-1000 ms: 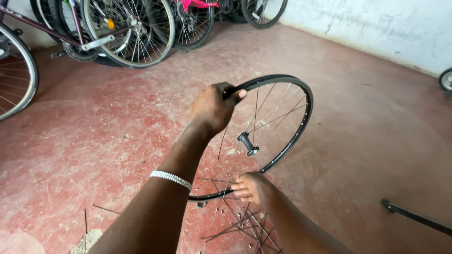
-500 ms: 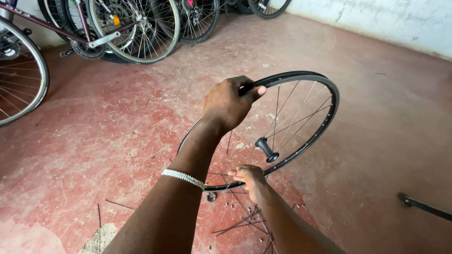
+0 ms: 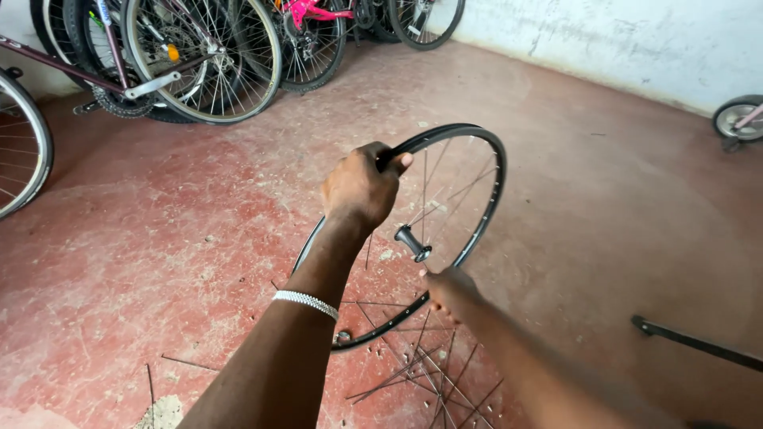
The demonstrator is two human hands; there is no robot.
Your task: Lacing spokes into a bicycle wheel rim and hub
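A black bicycle wheel rim (image 3: 491,199) with a hub (image 3: 413,241) and thin spokes stands upright on the red floor in front of me. My left hand (image 3: 359,187), with a silver bracelet on the wrist, grips the rim's top edge. My right hand (image 3: 450,289) is lower, at the spokes just below the hub, fingers closed around something thin; whether it pinches a spoke is hard to see. Loose spokes (image 3: 421,373) lie scattered on the floor beneath the wheel.
Several bicycles (image 3: 199,56) are parked along the back left, with a big wheel (image 3: 20,135) at the far left. A small wheel (image 3: 739,117) sits by the white wall at right. A dark bar (image 3: 691,342) lies on the floor at lower right.
The wheel shifted slightly in view as my head moved. My left hand keeps its grip on the rim; my right hand has moved up from the lower spokes to just below the hub.
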